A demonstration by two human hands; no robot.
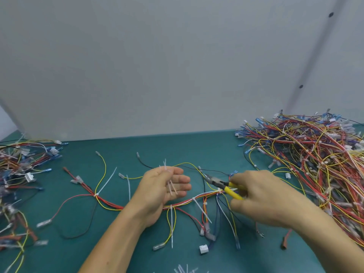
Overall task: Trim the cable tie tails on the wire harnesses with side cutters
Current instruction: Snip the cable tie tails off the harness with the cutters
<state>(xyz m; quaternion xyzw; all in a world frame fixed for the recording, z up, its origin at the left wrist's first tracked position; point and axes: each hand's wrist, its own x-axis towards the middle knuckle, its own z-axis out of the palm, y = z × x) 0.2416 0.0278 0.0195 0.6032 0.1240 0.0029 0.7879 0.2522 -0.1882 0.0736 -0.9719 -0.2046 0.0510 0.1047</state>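
1. The green counter (122,245) ends at a white wall (177,66) at the back.
2. A big pile of wires (315,158) fills the right side, right up to the wall. A smaller pile (19,174) sits at the left edge.
3. Between the two piles is the open room, and both hands are in it. One wire harness (183,202) lies spread out flat there.
4. White tie tails (106,181) stick out from the harness: some on the left part, one hanging down below the left hand, and one leaning near the middle.
5. My left hand (165,190) is above the harness, palm up, with its fingers nearly straight and pointing right. Short cut pieces (171,187) lie across the fingers. I cannot tell if the thumb presses on them.
6. My right hand (262,198) comes in from the right, with its back facing up. Its fingers curl around the yellow handles of the side cutters (226,186).
7. The dark nose of the cutters points left, just beside a yellow wire and close to the left fingertips.
8. More white cut pieces (183,269) lie at the front edge of the counter.
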